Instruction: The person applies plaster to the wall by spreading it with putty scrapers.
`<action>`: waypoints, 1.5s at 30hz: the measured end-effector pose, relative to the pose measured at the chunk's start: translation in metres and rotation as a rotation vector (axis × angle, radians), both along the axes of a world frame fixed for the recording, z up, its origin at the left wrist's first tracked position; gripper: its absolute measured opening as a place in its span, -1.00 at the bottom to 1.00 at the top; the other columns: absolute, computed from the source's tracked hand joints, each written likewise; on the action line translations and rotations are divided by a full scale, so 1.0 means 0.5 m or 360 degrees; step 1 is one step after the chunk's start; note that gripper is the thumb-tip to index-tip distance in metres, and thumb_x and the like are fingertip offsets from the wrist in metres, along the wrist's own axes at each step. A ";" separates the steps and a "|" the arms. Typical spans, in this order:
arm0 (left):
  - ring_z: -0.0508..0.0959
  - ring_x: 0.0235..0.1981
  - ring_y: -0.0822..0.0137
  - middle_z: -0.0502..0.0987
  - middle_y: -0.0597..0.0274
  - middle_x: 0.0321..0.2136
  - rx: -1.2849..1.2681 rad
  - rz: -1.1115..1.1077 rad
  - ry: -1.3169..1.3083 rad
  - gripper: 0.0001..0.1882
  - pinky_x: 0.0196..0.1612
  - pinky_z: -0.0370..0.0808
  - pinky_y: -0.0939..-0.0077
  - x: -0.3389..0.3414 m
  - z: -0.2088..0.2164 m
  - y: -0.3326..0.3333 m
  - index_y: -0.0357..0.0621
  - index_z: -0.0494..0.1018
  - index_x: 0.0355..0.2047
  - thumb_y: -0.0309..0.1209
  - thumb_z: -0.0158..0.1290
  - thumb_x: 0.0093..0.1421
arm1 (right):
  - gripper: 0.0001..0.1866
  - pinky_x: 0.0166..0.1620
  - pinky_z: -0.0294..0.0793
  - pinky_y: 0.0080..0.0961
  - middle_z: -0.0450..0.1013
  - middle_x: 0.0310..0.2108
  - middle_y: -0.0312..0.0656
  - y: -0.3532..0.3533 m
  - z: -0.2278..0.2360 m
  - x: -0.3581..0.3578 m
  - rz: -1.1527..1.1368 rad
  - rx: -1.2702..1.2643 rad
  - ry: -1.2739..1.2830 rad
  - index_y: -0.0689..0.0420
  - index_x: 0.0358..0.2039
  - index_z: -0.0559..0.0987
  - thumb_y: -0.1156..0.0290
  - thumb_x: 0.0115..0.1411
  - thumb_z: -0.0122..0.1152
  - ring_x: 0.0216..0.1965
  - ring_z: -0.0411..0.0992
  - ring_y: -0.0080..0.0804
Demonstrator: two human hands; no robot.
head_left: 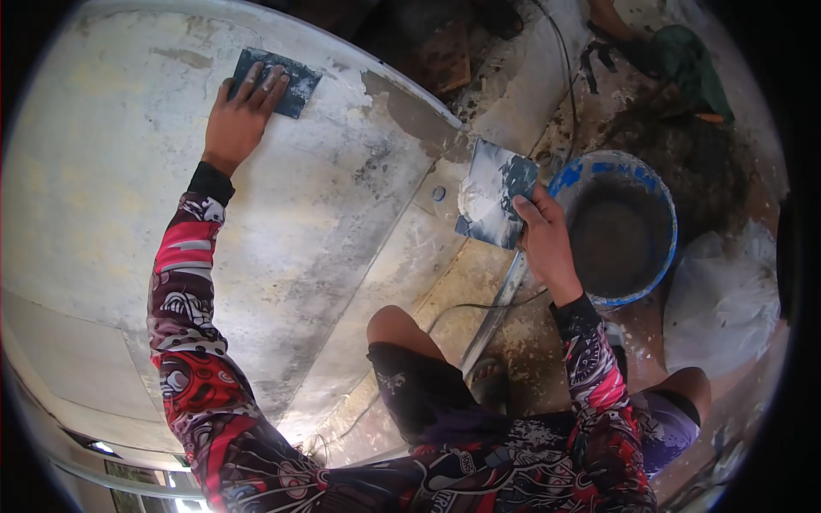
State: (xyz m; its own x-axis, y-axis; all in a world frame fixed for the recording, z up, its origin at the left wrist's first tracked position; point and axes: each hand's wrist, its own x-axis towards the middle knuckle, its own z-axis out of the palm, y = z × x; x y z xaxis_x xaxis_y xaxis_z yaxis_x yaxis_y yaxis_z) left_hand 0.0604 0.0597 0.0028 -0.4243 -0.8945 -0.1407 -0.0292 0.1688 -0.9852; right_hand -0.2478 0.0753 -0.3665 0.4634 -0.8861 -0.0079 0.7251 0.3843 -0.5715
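A dark, flat rectangular blade (301,84), smeared with white, lies against the pale, stained wall (282,231) at 11 o'clock. The left hand (242,124) grasps it by its near edge, fingers spread over its outer face and pointing toward 1 o'clock. At 2 o'clock from the middle of the view, the right hand (547,239) grips a second blade (519,178) at its right-hand edge, thumb on top, the blade tipped and apart from the wall; a thick layer of white paste (485,186) covers much of its upper face.

Just beyond that hand, at 3 o'clock, stands a blue-rimmed bucket (643,177), its inside streaked with white and dark toward the bottom. A crumpled translucent plastic bag (721,303) lies at 4 o'clock from the bucket. Farther out, at 2 o'clock, is a dark green cloth (693,73), and a thin black cable (566,64) runs down from 1 o'clock.
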 end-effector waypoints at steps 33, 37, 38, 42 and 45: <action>0.49 -0.01 0.21 0.55 0.06 0.05 -0.0305 0.0119 0.0709 -0.53 -0.18 0.46 0.11 -0.081 -0.441 -0.015 -0.29 0.48 0.07 -0.37 0.00 0.15 | -0.70 -0.51 0.31 -0.73 0.51 -0.28 -0.50 0.000 -0.014 0.007 -0.0127 0.0006 0.0236 0.11 0.10 0.51 0.42 0.39 0.02 -0.42 0.38 -0.80; 0.56 -0.17 0.20 0.63 0.21 -0.40 0.0080 0.0262 0.1232 -0.72 -0.27 0.45 0.17 -0.103 -0.441 0.018 -0.11 0.55 -0.14 -0.44 0.00 0.12 | -0.73 -0.55 0.20 -0.71 0.48 -0.33 -0.53 -0.007 -0.027 0.003 -0.0159 0.0067 0.0211 0.11 0.05 0.53 0.41 0.38 0.01 -0.48 0.31 -0.81; 0.57 -0.22 0.20 0.62 0.20 -0.41 0.0090 0.0275 0.1424 -0.72 -0.30 0.46 0.19 -0.111 -0.432 0.027 -0.07 0.55 -0.16 -0.46 0.00 0.11 | -0.73 -0.55 0.20 -0.71 0.48 -0.33 -0.53 -0.009 -0.027 0.000 -0.0169 0.0050 0.0204 0.11 0.05 0.53 0.41 0.38 0.01 -0.48 0.31 -0.81; 0.56 -0.35 0.22 0.59 0.28 -0.48 -0.0413 -0.0018 0.1144 -0.68 -0.42 0.42 0.23 -0.110 -0.275 0.057 0.00 0.55 -0.12 -0.51 -0.01 0.11 | -0.75 -0.55 0.21 -0.71 0.48 -0.31 -0.52 -0.005 -0.017 -0.004 -0.0106 0.0038 0.0135 0.12 0.02 0.52 0.44 0.38 0.00 -0.47 0.32 -0.82; 0.55 -0.31 0.26 0.61 0.33 -0.44 -0.0722 -0.0193 0.0803 -0.58 -0.39 0.42 0.23 -0.083 -0.115 0.043 0.02 0.53 0.02 -0.50 0.02 0.12 | -0.74 -0.50 0.26 -0.72 0.50 -0.29 -0.50 0.001 -0.003 -0.003 -0.0069 0.0058 0.0164 0.13 0.03 0.51 0.47 0.38 -0.01 -0.44 0.34 -0.81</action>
State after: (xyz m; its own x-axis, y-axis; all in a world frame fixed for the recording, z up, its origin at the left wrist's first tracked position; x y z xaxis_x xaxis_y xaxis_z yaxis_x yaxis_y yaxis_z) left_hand 0.0188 0.0811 -0.0548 -0.4405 -0.7602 0.4776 -0.5099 -0.2259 -0.8300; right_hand -0.2496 0.0758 -0.3680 0.4197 -0.9036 -0.0861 0.6798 0.3758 -0.6299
